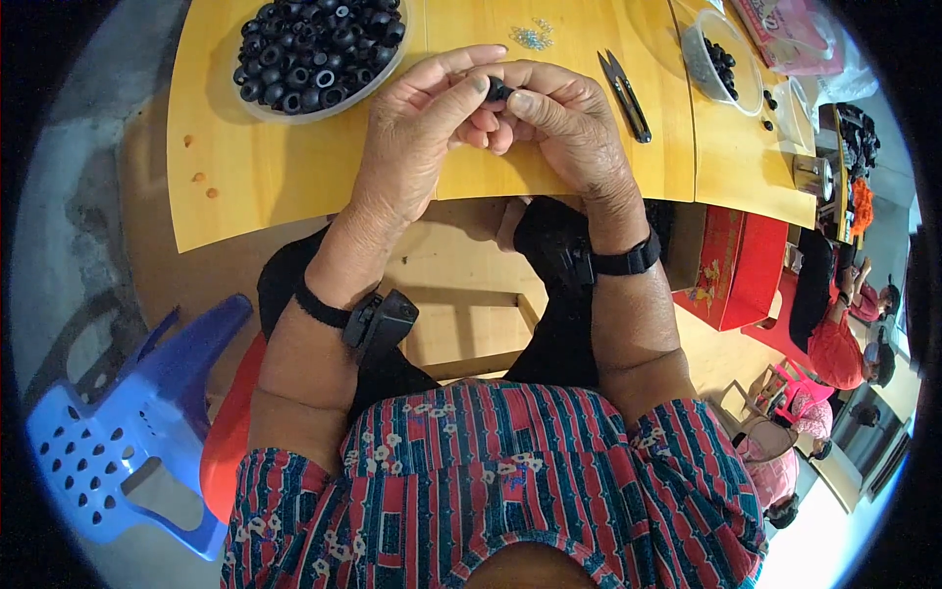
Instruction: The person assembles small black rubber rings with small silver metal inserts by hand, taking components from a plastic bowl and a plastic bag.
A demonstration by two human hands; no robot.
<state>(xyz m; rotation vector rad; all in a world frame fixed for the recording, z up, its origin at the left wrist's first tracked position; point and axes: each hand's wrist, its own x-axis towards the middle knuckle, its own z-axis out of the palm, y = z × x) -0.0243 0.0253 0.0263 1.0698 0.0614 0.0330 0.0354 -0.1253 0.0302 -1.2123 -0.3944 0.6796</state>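
A small round black piece [498, 90] is pinched between the fingertips of both hands above the near part of the table. My left hand [432, 113] grips it with thumb and fingers, and my right hand [559, 113] holds its other side. The fingers hide much of the piece. At the upper left, a clear round tub [404, 61] is heaped with similar black hollow pieces [312, 54]. Beyond my hands lies a small pile of clear bluish bits [532, 37]. To the right of my right hand rest black thread snips [625, 98], their blades pointing away.
The yellow table [245, 187] has its near edge below my wrists. A clear bowl [708, 59] of black pieces stands at the right, near a pink package [785, 34] and a metal tin [812, 177]. A red box [731, 265], a blue plastic chair [137, 432] and several people are around.
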